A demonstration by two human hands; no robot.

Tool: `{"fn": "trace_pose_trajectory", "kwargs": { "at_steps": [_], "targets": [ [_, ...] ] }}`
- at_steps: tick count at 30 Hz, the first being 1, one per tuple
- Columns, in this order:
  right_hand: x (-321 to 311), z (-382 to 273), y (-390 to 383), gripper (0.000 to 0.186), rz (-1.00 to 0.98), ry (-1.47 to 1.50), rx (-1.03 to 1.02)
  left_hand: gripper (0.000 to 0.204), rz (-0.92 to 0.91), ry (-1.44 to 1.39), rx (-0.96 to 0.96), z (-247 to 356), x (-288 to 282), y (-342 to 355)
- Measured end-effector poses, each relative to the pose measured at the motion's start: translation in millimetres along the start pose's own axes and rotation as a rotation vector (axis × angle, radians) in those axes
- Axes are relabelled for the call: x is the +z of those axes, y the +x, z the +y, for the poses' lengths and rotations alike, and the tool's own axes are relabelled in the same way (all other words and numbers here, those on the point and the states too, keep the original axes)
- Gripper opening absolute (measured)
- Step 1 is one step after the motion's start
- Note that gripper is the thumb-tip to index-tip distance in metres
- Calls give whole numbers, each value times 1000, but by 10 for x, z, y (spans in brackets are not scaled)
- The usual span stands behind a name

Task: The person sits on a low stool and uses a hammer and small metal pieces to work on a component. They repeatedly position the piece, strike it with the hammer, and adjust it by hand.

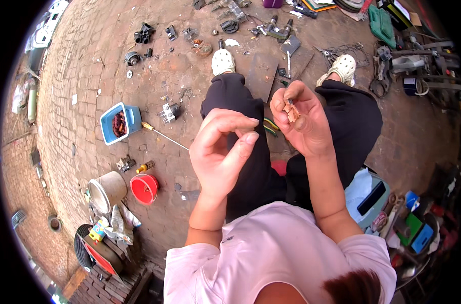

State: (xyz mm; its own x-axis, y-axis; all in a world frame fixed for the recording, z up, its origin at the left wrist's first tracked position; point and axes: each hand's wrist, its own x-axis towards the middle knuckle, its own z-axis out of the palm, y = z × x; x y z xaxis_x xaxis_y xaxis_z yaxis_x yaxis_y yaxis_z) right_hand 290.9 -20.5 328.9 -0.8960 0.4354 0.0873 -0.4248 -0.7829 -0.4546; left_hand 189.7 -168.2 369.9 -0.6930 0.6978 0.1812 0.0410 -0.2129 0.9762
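Note:
Above my lap, my left hand curls with thumb and index tips close together; whether anything sits inside the curl I cannot make out. Just right of it, my right hand is raised, fingers closed on a small crumpled copper-brown piece with a dark bit at its upper end. Behind the hands, green-and-yellow tools lie on the ground between my legs. A yellow-handled long screwdriver lies to the left of my left hand.
A blue tub, white bucket and red bucket stand left. Scattered metal parts and a dark plate lie ahead. Heaped tools and a green case are at upper right, a cluttered tray at lower right.

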Motion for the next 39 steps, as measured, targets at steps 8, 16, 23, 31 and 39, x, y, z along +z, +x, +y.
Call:
{"fn": "trace_pose_trajectory", "kwargs": {
  "at_steps": [8, 16, 23, 31, 39],
  "targets": [
    [623, -315, -746, 38, 74, -916, -379, 20, -240, -486, -276, 270, 299, -478],
    [803, -358, -1000, 36, 30, -1131, -456, 20, -231, -609, -408, 428, 352, -684],
    [864, -297, -986, 34, 32, -1159, -383, 18, -250, -718, -485, 426, 277, -687],
    [904, -305, -971, 30, 65, -1192, -338, 18, -251, -709, -395, 320, 291, -664],
    [899, -267, -968, 29, 137, -1206, -281, 18, -145, -357, -150, 289, 323, -679]
  ]
}}
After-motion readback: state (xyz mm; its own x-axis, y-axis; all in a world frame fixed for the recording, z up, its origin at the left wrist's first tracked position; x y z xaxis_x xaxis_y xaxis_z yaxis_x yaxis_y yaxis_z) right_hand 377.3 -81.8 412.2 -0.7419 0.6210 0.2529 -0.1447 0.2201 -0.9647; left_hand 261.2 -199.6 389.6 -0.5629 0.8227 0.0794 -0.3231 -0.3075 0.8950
